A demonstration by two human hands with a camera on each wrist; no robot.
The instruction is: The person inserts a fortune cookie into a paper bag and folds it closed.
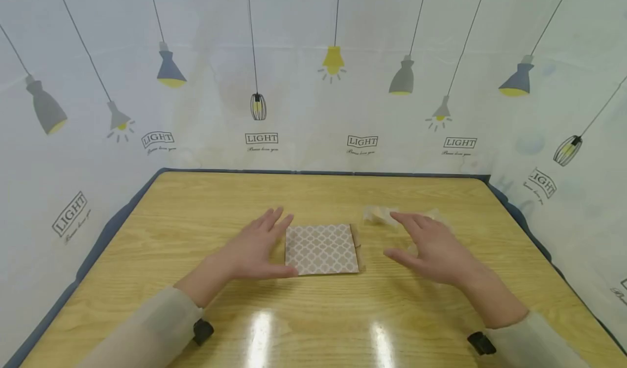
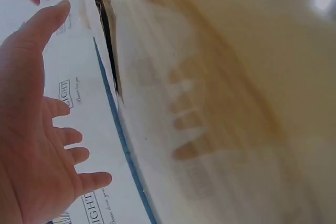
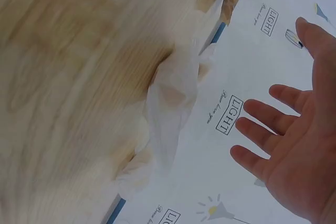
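A flat rectangular piece with a beige-and-white lattice pattern (image 1: 320, 249) lies on the wooden table, a brown edge showing along its right side. My left hand (image 1: 252, 248) is spread at its left, the thumb overlapping the near-left corner in the head view. The left wrist view shows that palm (image 2: 37, 150) holding nothing, fingers extended. To the right, my right hand (image 1: 436, 248) hovers with thumb and fingers apart, also holding nothing. Crumpled translucent wrapping (image 1: 379, 214) lies beyond and partly behind it; the right wrist view shows this crumpled film (image 3: 170, 98) on the tabletop.
The glossy wooden table (image 1: 210, 194) has a dark blue border (image 1: 117, 224). White sheeting (image 1: 303, 96) printed with hanging lamps stands behind it and along both sides. Bright reflections show on the near tabletop.
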